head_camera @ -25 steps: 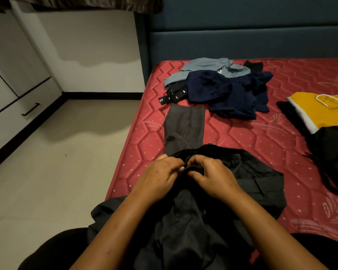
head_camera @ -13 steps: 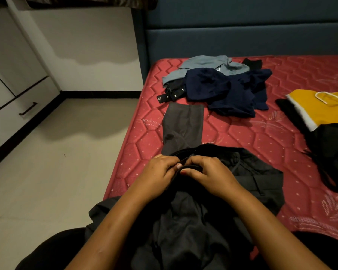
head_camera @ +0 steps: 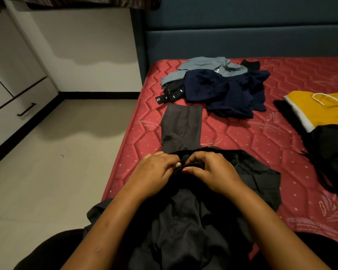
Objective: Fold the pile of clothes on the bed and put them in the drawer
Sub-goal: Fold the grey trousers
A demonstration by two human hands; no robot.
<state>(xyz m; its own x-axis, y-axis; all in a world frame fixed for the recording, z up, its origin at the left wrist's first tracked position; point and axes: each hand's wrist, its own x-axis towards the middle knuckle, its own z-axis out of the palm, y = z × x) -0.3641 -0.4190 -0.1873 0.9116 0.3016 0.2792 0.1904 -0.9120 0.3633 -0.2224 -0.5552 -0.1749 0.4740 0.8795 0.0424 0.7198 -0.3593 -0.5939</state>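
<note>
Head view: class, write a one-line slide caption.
Both hands, left hand and right hand, pinch dark trousers on the red mattress.

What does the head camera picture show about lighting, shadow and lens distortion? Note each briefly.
Head view: dim, warm light; the dark trousers lose fold detail; a wavy shadow crosses the wall and floor; the wide lens bends the wardrobe edges; both hands stay sharp.

A person's left hand (head_camera: pixel 156 172) and right hand (head_camera: pixel 211 172) pinch the bunched top edge of dark grey trousers (head_camera: pixel 183 221) on a red quilted mattress (head_camera: pixel 261 145), a pile of clothes (head_camera: pixel 219 86) heaped near the blue headboard (head_camera: pixel 242 41).
</note>
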